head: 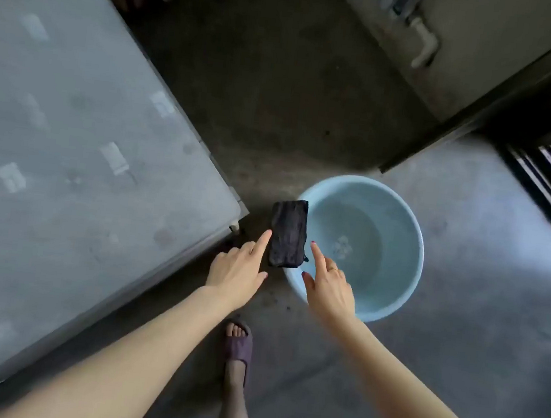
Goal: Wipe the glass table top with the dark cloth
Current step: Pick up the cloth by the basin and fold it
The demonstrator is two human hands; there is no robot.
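Observation:
The dark cloth [289, 233] is folded into a flat rectangle and sits over the near-left rim of the basin, between my two hands. My left hand [236, 273] is at its left edge, index finger straight along the side and thumb just below the lower corner; the other fingers are hidden under the cloth. My right hand [328, 290] is over the basin, its index finger pointing up beside the cloth's right edge with a small gap, thumb out. The glass table top [68, 150] fills the left of the view, dusty and marked.
A pale blue basin [409, 258] with shallow water stands on the concrete floor right of the table corner. My foot in a purple slipper [238, 342] is below the hands. A wall base and white pipe [426, 44] lie at the back right, a door track [550, 192] at the right.

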